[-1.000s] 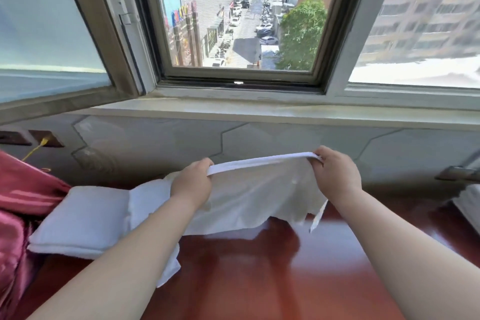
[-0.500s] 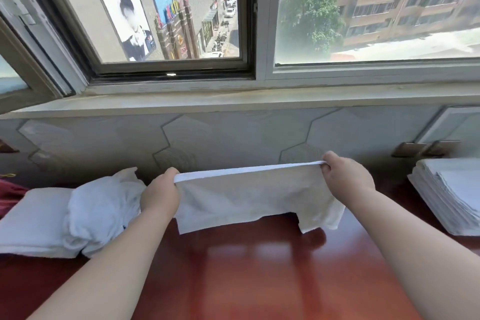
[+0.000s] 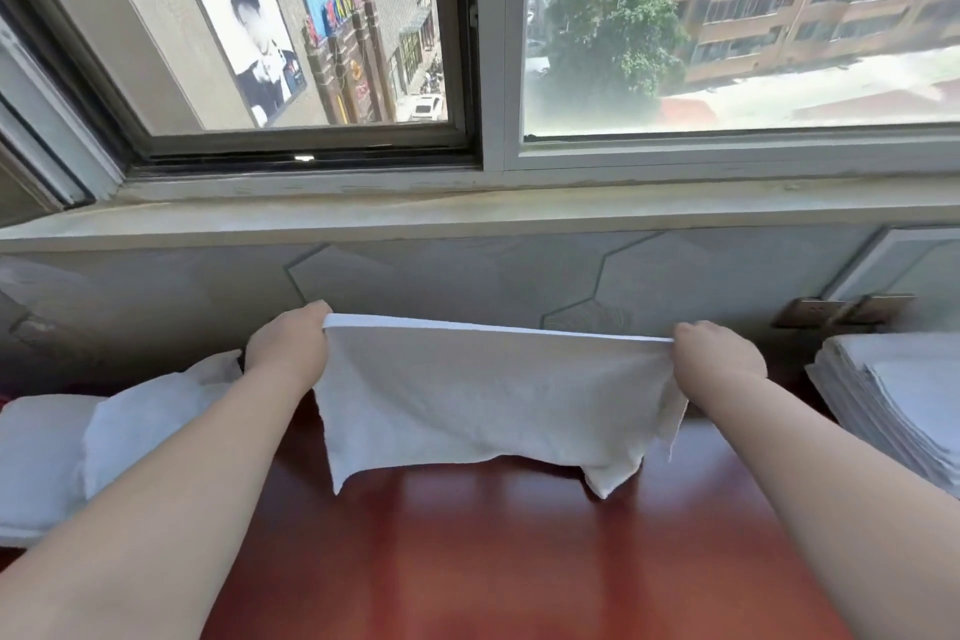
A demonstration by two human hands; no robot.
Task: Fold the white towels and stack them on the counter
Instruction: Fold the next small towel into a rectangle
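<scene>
White towel [image 3: 483, 395] hangs doubled above the red-brown table [image 3: 493, 561], left hand [image 3: 288, 348] and right hand [image 3: 719, 353] each pinching a top corner taut to align edges, finished stack [image 3: 898, 390] far right.

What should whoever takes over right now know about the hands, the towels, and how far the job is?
Hands: the left hand pinches one top corner of the towel, and the right hand pinches the other.
Towel: it is stretched between them and hangs over the counter. I cannot tell if its lower edge touches the counter.
Done: a stack of folded towels sits on the counter at the right.
Left: fold the held towel and add it to the stack. Then probably do the crumpled white towel at the left.
</scene>
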